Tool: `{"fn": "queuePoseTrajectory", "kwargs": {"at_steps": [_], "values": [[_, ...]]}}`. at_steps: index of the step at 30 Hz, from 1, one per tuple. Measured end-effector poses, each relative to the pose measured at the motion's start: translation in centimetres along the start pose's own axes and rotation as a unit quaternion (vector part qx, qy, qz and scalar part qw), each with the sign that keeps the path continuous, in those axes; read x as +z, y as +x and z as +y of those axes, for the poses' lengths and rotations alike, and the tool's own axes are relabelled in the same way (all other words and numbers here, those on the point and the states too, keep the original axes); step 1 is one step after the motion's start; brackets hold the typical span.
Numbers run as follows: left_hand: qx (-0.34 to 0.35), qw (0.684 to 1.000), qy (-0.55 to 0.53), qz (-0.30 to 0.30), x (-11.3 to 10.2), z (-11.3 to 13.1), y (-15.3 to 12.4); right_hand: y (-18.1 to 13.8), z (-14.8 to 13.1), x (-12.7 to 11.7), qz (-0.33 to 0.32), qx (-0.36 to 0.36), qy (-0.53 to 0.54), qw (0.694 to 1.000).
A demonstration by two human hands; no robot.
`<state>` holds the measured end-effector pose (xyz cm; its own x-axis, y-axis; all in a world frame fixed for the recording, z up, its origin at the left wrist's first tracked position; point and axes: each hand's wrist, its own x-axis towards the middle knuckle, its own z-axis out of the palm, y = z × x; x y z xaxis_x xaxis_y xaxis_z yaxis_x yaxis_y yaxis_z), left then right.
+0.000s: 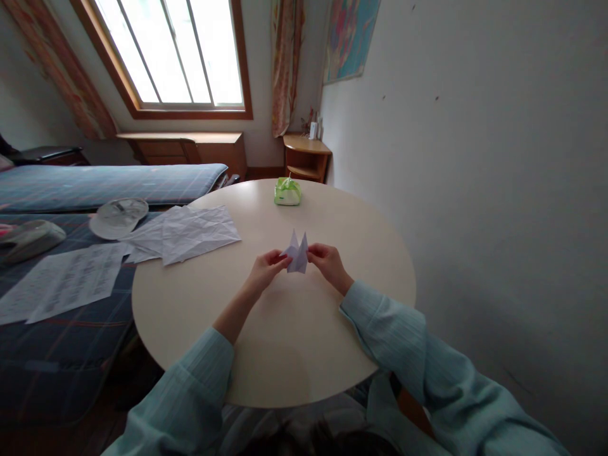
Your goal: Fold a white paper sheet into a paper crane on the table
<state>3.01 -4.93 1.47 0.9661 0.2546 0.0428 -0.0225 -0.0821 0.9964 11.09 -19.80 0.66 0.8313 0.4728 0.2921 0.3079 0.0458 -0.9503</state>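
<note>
A small folded white paper figure (297, 256), with pointed tips standing up, is held just above the round cream table (351, 221). It looks like origami, but its exact shape is too small to tell. My left hand (266, 269) pinches its left side between thumb and fingers. From the right, the fingertips of my right hand (329, 263) are closed on the opposite edge. Both forearms, in light teal sleeves, reach in over the near side of the table.
Creased white paper sheets (199, 233) lie at the table's left edge. Behind my hands stands a green and white tissue pack (287, 192). A bed (95, 272) on the left bears printed sheets (71, 282) and a pale cap (118, 218). The white wall (475, 221) is close on the right.
</note>
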Motion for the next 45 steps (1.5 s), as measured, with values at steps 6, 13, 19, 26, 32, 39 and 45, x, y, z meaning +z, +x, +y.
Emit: {"fn": "queuePoseTrajectory", "kwargs": {"at_steps": [6,13,19,26,32,39,45], "values": [[0.018,0.999,-0.015,-0.028,0.0,-0.5,0.3,0.0,-0.2,0.0,0.015,0.007,0.019,1.0],[0.023,1.0,-0.007,0.004,-0.1,-1.1,0.6,-0.1,-0.1,0.1,0.023,0.016,0.013,1.0],[0.024,0.999,-0.031,0.02,-0.2,-0.9,0.5,-0.2,-0.1,0.1,0.011,-0.013,0.016,1.0],[-0.003,0.997,-0.068,0.029,-0.1,-0.1,0.2,-0.2,-0.3,-0.1,-0.001,-0.036,0.011,0.999],[-0.031,0.998,-0.058,-0.011,-0.1,0.1,-0.1,-0.2,0.0,-0.2,-0.005,-0.036,-0.022,0.999],[-0.043,0.998,-0.041,0.003,0.0,0.0,0.1,-0.1,0.1,-0.1,-0.001,-0.043,-0.012,0.999],[-0.056,0.997,-0.05,0.029,-0.2,0.0,-0.1,-0.1,0.1,-0.1,0.005,-0.067,0.001,0.998]]}}
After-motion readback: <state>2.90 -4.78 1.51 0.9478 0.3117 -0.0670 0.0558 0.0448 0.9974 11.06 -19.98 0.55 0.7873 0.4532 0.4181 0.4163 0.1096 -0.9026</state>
